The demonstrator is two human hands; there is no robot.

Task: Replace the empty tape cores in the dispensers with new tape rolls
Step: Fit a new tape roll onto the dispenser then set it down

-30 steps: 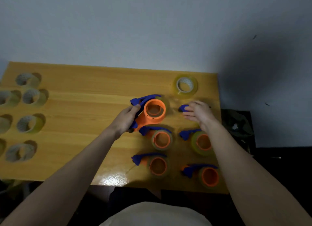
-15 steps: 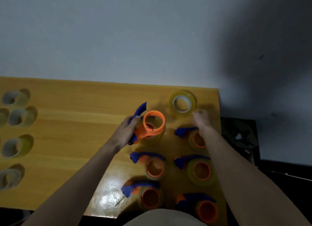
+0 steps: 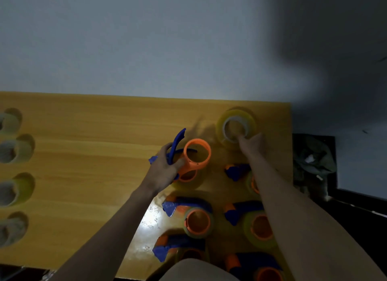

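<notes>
Lying on a yellow wooden table (image 3: 83,134): loaded tape dispensers (image 3: 196,220) clustering at right, one tape roll (image 3: 236,126) behind them, empty cores (image 3: 16,148) lining the left edge.

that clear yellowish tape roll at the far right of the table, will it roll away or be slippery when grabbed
The clear yellowish tape roll lies flat on the wooden table, so it probably won't roll unless tipped on edge. Its glossy side looks smooth, perhaps slick, but the right hand reaches its open core, which should give a surer hold. It looks thickly wound, so likely stiff and fairly heavy.

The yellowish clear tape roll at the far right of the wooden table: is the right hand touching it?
Touching. In the head view the right hand overlaps the tape roll rim, fingers reaching into its core.
</notes>
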